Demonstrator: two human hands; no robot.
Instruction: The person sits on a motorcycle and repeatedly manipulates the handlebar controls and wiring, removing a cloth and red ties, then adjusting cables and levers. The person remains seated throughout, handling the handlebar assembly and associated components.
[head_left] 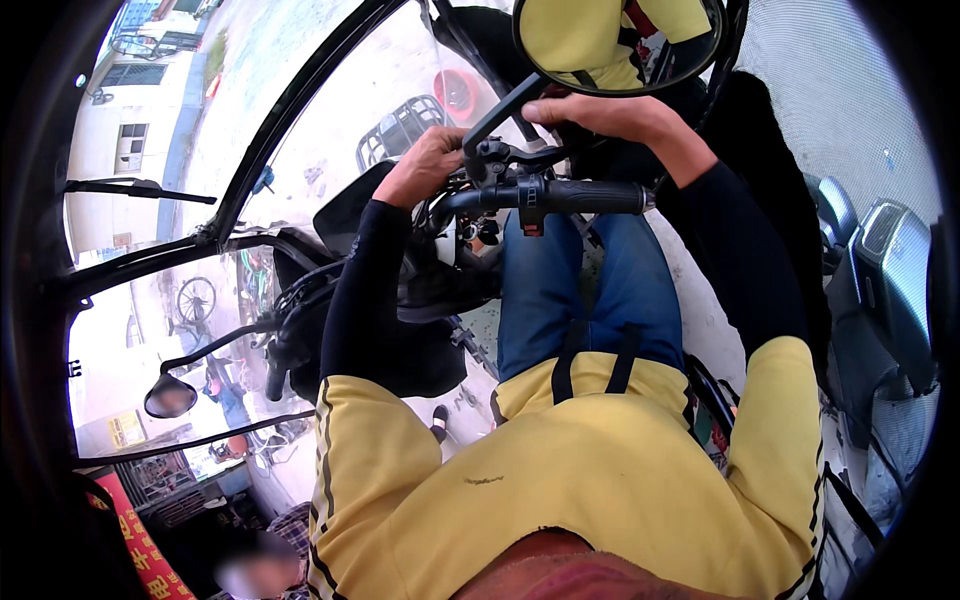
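Observation:
My left hand [428, 165] is at the inner end of the handlebar [500, 195], beside the foot of the mirror stem [500, 115]. Its fingers are bent and pressed together, with their tips hidden behind the stem, so what they grip cannot be made out. My right hand [610, 115] reaches in below the round mirror [620, 45], thumb side close to the stem. Most of its fingers are hidden. Between my hands and me lie the black rubber grip [598, 197] and a black lever [540, 157]. Exposed wiring and parts [480, 235] show beneath the handlebar.
A clear windscreen with a black frame [270, 140] curves round the left. Another handlebar mirror [171, 397] stands at the left. Outside are a metal rack [400, 130], a red basin [456, 92] and a wheel [196, 299]. Another person [265, 570] is at lower left. A grey-black seat-like part [885, 270] stands right.

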